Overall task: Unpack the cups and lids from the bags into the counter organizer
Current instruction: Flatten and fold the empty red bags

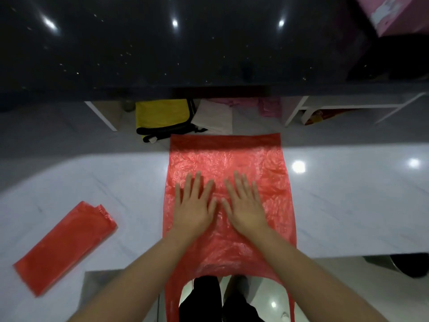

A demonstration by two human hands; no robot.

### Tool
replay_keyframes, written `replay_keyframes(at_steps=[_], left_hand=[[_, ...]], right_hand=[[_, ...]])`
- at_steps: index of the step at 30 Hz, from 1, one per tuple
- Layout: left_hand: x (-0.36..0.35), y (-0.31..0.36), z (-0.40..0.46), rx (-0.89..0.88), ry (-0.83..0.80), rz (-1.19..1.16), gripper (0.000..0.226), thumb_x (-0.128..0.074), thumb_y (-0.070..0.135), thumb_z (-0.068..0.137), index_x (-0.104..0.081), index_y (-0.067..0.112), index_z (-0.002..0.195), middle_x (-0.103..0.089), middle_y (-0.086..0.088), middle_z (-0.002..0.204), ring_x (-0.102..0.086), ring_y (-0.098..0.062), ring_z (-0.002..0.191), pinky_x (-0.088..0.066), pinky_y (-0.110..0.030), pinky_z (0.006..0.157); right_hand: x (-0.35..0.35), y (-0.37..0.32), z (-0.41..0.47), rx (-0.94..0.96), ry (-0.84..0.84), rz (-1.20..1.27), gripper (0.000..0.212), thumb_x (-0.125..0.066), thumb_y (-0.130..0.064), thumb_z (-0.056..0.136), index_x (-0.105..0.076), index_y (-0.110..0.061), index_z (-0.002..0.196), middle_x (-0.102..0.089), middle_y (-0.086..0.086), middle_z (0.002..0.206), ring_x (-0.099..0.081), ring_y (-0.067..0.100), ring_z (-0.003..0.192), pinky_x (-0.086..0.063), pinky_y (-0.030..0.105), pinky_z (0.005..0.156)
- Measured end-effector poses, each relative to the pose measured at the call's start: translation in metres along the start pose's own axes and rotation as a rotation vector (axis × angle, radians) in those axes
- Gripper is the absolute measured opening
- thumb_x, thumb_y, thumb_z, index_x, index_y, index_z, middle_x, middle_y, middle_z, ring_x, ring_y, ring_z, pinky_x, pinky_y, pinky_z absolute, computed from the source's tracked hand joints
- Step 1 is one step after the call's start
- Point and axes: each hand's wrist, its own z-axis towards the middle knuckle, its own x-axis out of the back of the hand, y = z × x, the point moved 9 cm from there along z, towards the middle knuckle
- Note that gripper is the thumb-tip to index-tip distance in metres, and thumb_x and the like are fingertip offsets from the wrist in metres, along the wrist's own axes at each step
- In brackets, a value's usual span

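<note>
**Hands flat on an emptied red bag**

Red plastic bag [228, 163] lies spread flat on the white marble-patterned table [348, 201], its sealed end hanging just past the far edge and its two handle loops draping over the near edge toward the person's legs. It looks flattened, with nothing bulging inside it; no cups or lids show in it.

Both hands rest palm-down on the middle of this bag, fingers straight and slightly spread, gripping nothing. The left hand [193, 205] and the right hand [246, 204] sit side by side, thumbs nearly touching, with fingertips pointing away from the person. The bag's crinkled surface extends beyond the hands on every side.

A second red bag, folded [65, 247] into a long narrow strip, lies on the table well to the left of the left hand, angled diagonally, touching neither hand nor the spread bag.

Beyond the far edge of the table, lower down, a yellow bag with black trim [162, 117] sits beside a pale folded bag [214, 118] and some pink plastic [269, 108], all under a dark glossy counter [185, 54]. A pink box [394, 12] stands at the upper right corner on that dark counter. What these hold cannot be told.
</note>
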Motion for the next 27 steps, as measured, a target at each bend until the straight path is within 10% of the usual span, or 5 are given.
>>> replay_keyframes(at_steps=[14,23,27], left_hand=[[-0.023,-0.045,-0.033,0.000,0.061,0.042,0.062,-0.020,0.061,0.104,-0.007,0.039,0.160,0.006,0.000,0.170,0.009,-0.024,0.156,0.001,-0.053,0.123],[0.028,-0.009,0.008,-0.105,-0.060,-0.015,0.067,0.005,0.054,0.101,-0.031,0.037,0.155,-0.012,0.009,0.167,0.011,-0.019,0.155,0.009,-0.048,0.124],[0.003,0.024,-0.045,-0.154,-0.181,0.040,0.069,0.006,0.046,0.093,-0.006,0.036,0.160,0.000,0.011,0.168,0.016,-0.017,0.154,0.009,-0.048,0.124]], right_hand=[[-0.004,0.121,-0.060,-0.125,0.040,-0.111,0.063,-0.014,-0.061,0.103,-0.004,-0.037,0.160,0.007,-0.003,0.169,0.010,0.019,0.155,0.002,0.045,0.124],[0.029,0.082,-0.036,-0.088,0.047,-0.052,0.059,-0.015,-0.053,0.104,-0.020,-0.030,0.158,0.008,0.002,0.169,0.015,0.019,0.154,0.002,0.048,0.125],[0.000,0.030,-0.075,0.060,-0.052,-0.029,0.062,-0.007,-0.057,0.103,-0.014,-0.032,0.159,0.014,0.000,0.167,0.022,0.016,0.152,0.002,0.047,0.125]])
